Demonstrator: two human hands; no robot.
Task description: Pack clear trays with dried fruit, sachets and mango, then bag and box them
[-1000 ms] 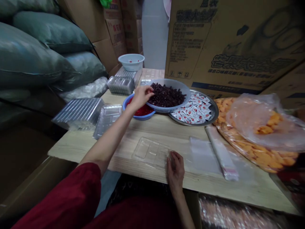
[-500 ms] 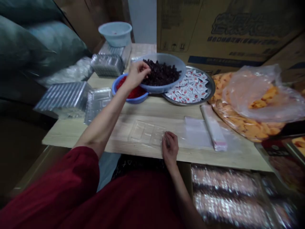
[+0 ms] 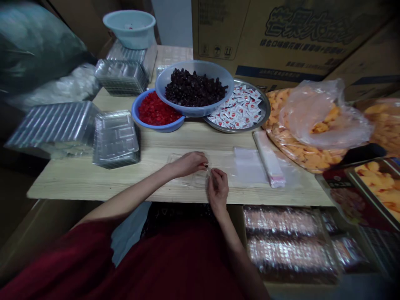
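A clear plastic compartment tray (image 3: 184, 180) lies on the pale wooden table, partly hidden under my hands. My left hand (image 3: 190, 162) is over the tray with its fingertips pinched around a small dark piece (image 3: 206, 165). Close beside it, my right hand (image 3: 218, 187) has its fingers closed on the tray's right end. Behind stands a translucent bowl (image 3: 162, 89) of dark, dried-fruit-like pieces, overlapping a blue bowl (image 3: 165, 128) of red bits. To its right is a metal dish (image 3: 265, 110) of small white printed packets.
Stacked clear trays (image 3: 117, 137) occupy the table's left side, with a light-blue basin (image 3: 129, 31) behind. Right of my hands lie flat clear bags (image 3: 250, 164) and a bundle of bags (image 3: 268, 160). Bagged orange pieces (image 3: 293, 141) sit at right. Below is a box of wrapped packs (image 3: 281, 223).
My left hand has come from the bowl of dark pieces down to the tray, beside my right hand. My right hand stays at the tray's end. The view has shifted slightly.
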